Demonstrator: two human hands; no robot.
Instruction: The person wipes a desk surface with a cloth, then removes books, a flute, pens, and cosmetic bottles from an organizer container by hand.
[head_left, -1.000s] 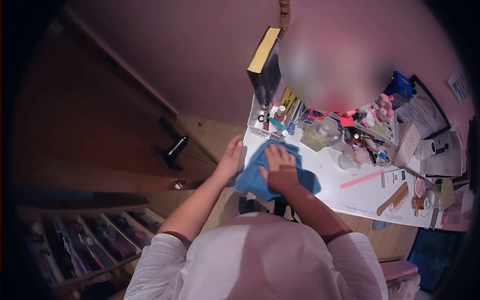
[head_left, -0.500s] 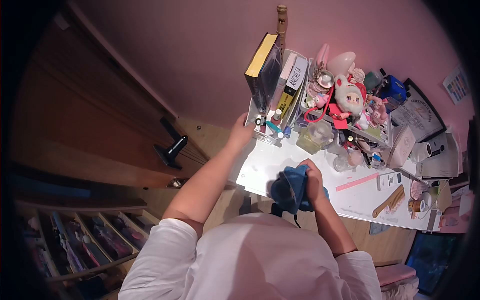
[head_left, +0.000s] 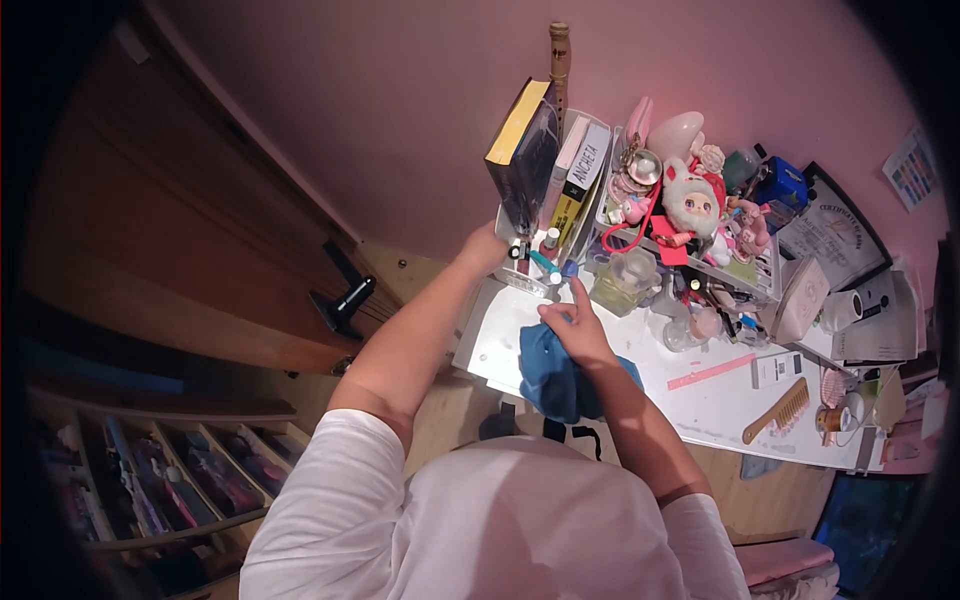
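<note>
My left hand (head_left: 486, 249) is at the left side of a white desk organizer (head_left: 526, 286), closed on its edge, with the fingertips hidden behind it. The organizer holds upright books (head_left: 528, 160) and small bottles, among them a teal tube (head_left: 545, 262). Just in front of it is my right hand (head_left: 576, 328), index finger stretched toward the organizer's front corner and thumb held apart. Under that hand a crumpled blue cloth (head_left: 548, 372) lies at the desk's front edge, partly covered by my forearm.
A clear container (head_left: 625, 280) stands right of the organizer. Behind it, a white rack (head_left: 765, 285) carries plush toys (head_left: 695, 200) and trinkets. A pink ruler (head_left: 712, 371) and wooden comb (head_left: 777, 411) lie on the white desk (head_left: 690, 405). An open drawer (head_left: 190, 530) is at lower left.
My right hand has let go of the blue cloth and moved up and left toward the organizer. The cloth now lies on the desk. My left hand stays at the organizer.
</note>
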